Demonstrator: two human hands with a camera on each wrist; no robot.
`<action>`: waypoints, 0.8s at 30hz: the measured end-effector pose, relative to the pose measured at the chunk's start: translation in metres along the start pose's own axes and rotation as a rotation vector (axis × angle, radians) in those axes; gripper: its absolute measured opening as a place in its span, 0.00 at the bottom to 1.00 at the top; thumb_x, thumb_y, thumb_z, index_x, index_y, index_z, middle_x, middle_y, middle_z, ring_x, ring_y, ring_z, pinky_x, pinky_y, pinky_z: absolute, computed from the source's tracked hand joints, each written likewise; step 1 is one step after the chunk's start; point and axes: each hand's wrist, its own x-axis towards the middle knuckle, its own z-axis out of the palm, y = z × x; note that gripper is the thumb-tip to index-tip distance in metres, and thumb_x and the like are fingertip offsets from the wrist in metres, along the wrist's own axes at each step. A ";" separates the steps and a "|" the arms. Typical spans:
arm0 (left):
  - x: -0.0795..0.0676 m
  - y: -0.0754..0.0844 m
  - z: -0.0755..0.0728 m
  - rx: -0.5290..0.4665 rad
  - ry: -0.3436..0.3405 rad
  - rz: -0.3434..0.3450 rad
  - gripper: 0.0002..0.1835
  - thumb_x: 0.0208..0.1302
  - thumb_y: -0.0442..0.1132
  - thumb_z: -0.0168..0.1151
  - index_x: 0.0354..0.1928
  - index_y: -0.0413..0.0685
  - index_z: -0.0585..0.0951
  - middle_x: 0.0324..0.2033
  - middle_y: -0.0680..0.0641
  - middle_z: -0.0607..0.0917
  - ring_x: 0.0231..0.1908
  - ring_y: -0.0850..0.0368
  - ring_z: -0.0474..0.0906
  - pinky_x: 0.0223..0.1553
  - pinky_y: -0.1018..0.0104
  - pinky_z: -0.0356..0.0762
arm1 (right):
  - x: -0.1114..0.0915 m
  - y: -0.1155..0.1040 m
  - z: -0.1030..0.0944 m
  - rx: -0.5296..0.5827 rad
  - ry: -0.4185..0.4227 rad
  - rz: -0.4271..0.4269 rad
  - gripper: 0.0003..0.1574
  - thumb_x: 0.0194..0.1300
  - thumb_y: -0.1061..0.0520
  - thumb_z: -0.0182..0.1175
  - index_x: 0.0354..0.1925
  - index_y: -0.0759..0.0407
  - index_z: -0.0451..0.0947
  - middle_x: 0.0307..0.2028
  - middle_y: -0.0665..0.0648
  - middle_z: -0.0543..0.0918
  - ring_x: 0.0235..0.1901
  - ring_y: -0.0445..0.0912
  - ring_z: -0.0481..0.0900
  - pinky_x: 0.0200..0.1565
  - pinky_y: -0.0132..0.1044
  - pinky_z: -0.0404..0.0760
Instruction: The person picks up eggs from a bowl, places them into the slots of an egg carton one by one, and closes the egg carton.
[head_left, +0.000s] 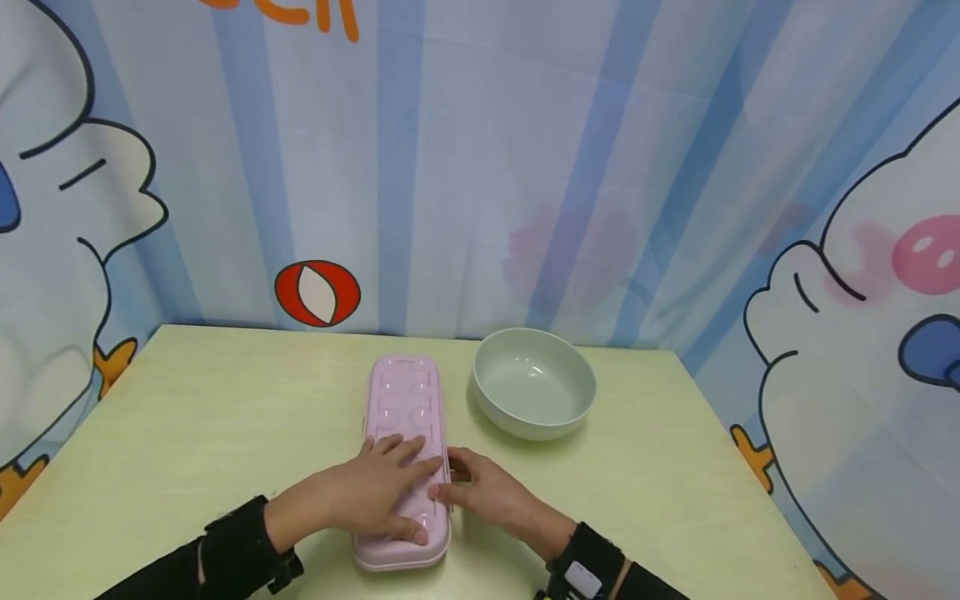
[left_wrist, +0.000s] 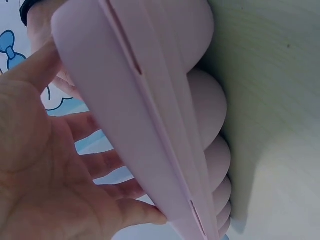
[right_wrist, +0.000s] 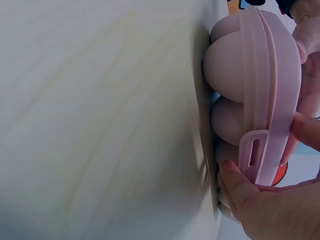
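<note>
A long pink plastic egg box [head_left: 405, 396] lies lengthwise on the table, its lid closed. My left hand [head_left: 371, 496] rests on the near half of the lid, fingers spread; the left wrist view shows the palm over the lid [left_wrist: 100, 85]. At the right long side, my right hand [head_left: 498, 497] pinches the box edge around the latch [right_wrist: 252, 150]. Its thumb lies on the lid edge, and a fingertip [right_wrist: 230, 172] is just at the latch's lower side. Rounded egg cups [left_wrist: 207, 107] bulge beneath the box. Whatever is inside the box is hidden.
A pale green bowl [head_left: 534, 383] stands to the right of the box, toward the back of the table [head_left: 225, 400]. Behind the table hangs a striped blue curtain [head_left: 465, 167] with cartoon figures. Black bands [head_left: 240, 542] circle both wrists.
</note>
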 end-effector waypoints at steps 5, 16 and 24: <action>-0.003 -0.001 -0.001 -0.001 0.010 0.007 0.51 0.51 0.73 0.62 0.73 0.54 0.64 0.72 0.38 0.59 0.69 0.32 0.53 0.63 0.26 0.49 | 0.005 -0.002 0.000 0.043 -0.031 0.020 0.43 0.63 0.51 0.66 0.70 0.66 0.61 0.62 0.60 0.74 0.62 0.52 0.70 0.64 0.51 0.67; -0.004 0.000 -0.004 0.011 0.000 0.028 0.57 0.44 0.74 0.67 0.74 0.54 0.63 0.73 0.39 0.58 0.69 0.33 0.53 0.63 0.27 0.49 | 0.003 -0.001 -0.001 0.209 -0.056 0.005 0.45 0.64 0.57 0.65 0.73 0.64 0.56 0.71 0.64 0.61 0.71 0.56 0.55 0.69 0.52 0.56; -0.003 0.000 0.000 0.010 0.012 0.031 0.56 0.45 0.74 0.67 0.73 0.52 0.64 0.72 0.37 0.58 0.68 0.30 0.53 0.62 0.26 0.49 | -0.002 0.003 0.006 0.200 0.016 -0.004 0.42 0.66 0.54 0.65 0.71 0.67 0.61 0.66 0.64 0.70 0.66 0.54 0.67 0.65 0.48 0.67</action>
